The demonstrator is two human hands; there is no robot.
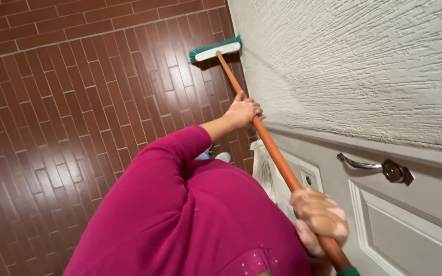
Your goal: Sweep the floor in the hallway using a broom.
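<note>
Broom [251,122] with an orange handle and teal bristles, head down on the floor right where it meets the wall. Left hand [242,111] is wrapped around the handle about halfway down, right hand [319,219] clamped around it near the top end. Floor [67,117] is dark reddish-brown narrow brick-style tile with pale grout lines. Wall [354,61] is rough white textured plaster, and there's a grey panelled door [405,225] with a metal lever handle [364,164] beside it.

Garment: magenta long-sleeved top [180,214]
Sleeve: ends at mid-forearm
Trim: small pale studs near lower hem
Hands: bare, ungloved
</note>
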